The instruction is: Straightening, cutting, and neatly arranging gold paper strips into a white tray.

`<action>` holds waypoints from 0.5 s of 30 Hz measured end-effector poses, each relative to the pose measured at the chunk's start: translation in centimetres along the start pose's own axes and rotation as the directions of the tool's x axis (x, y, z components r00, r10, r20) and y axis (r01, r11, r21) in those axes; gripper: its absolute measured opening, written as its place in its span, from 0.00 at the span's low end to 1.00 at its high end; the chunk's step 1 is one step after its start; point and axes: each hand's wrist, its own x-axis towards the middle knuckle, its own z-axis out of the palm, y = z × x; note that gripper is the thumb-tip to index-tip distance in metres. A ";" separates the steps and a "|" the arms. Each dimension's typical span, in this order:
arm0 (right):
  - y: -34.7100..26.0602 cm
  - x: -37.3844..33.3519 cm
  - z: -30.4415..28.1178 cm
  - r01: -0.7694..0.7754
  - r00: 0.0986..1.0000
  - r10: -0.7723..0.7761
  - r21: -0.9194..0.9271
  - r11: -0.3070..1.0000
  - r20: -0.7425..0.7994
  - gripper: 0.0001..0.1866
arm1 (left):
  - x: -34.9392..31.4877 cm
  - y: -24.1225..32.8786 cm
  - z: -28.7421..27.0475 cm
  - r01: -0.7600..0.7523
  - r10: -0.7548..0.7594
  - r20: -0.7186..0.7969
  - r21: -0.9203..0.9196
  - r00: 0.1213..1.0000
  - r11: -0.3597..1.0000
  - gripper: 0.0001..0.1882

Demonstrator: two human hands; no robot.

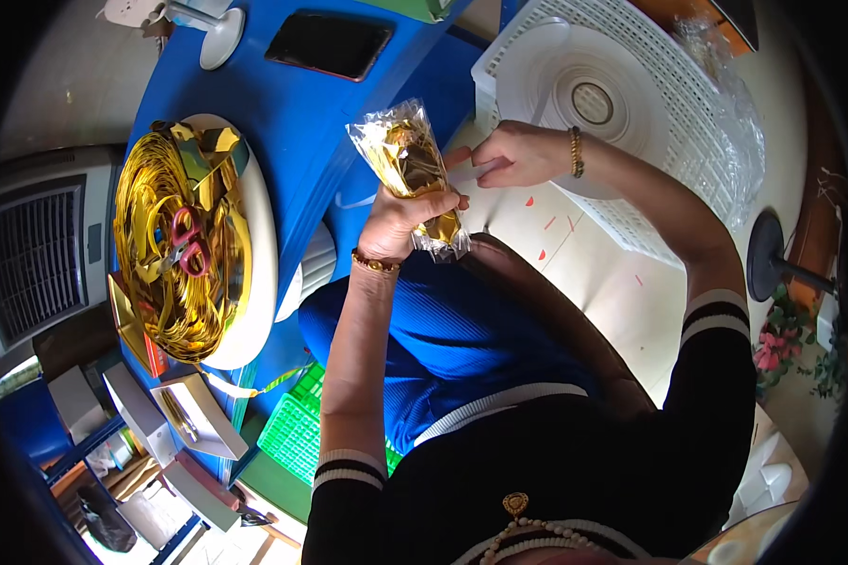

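My left hand (398, 224) is wrapped round a clear plastic packet (407, 155) filled with shiny gold foil and holds it upright above my lap. Just right of it, my right hand (523, 153) pinches a thin translucent strip (478, 173) close to the packet's side. A large flat roll of whitish, see-through strip (528, 89) lies in the white basket beyond that hand. On the table to the left, a white oval tray (262, 273) bears a heap of gold ribbon (141, 226). Scissors with red handles (190, 243) rest on the heap.
A dark phone (328, 45) lies on the blue table (254, 113), beside a white stand base (222, 38). The white perforated basket (622, 231) stands at the right, with crumpled clear plastic (740, 141) over its edge. A green basket (292, 428) is low at the left. Red scraps dot the floor.
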 end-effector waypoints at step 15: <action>0.9 -8.7 -6.8 0.084 0.900 0.144 0.487 0.869 -0.412 0.20 | -10.4 2.5 -2.0 -0.049 0.062 0.207 -0.068 0.976 0.996 0.30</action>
